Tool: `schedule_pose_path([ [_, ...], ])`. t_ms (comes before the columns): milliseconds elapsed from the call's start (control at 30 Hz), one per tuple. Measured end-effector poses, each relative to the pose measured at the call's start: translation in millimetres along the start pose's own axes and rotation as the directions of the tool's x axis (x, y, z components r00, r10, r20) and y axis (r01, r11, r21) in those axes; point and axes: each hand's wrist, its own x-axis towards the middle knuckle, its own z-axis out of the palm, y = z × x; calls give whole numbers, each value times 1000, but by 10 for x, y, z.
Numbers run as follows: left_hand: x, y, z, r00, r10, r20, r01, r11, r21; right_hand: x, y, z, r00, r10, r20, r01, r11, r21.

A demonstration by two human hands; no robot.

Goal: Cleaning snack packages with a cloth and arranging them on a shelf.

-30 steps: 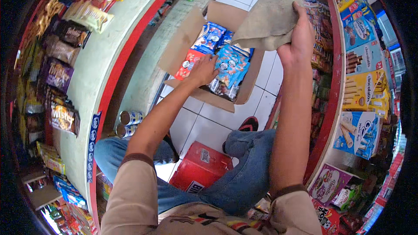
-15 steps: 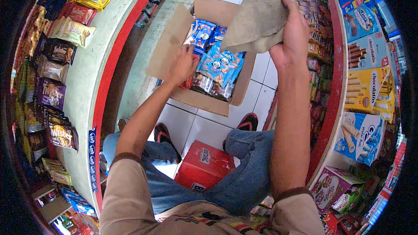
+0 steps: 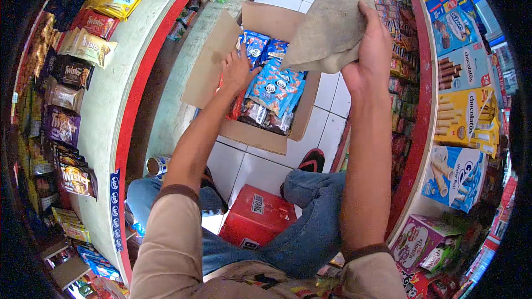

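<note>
Left fingers: the left hand [image 3: 238, 70] is spread flat on the snack packets [image 3: 274, 86] at the carton's 9 o'clock side.
Right fingers: the right hand [image 3: 370, 55] grips a beige cloth [image 3: 328, 25] at the carton's 2 o'clock.
Carton: the cardboard carton [image 3: 260, 135] is open and full of blue packets.
Progress: judging by this, nothing has been lifted out yet.
</note>
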Motion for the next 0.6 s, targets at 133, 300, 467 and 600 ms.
schedule_pose_path([
  [133, 111, 43, 91, 998, -61, -27, 61, 998, 14, 21, 19, 35, 999, -18, -36, 18, 1000, 4],
  [300, 137, 12, -24, 979, -194, 58, 201, 968, -150, 4, 43, 65, 1000, 3, -17, -2, 999, 44],
  [467, -241, -7, -697, 959, -181, 219, 283, 567, -774, 23, 63, -1, 1000, 14, 15, -14, 1000, -10],
  [600, -866, -507, -1361, 945, -78, 317, 326, 179, -928, -118, 219, 158, 975, 148, 167, -127, 984, -128],
])
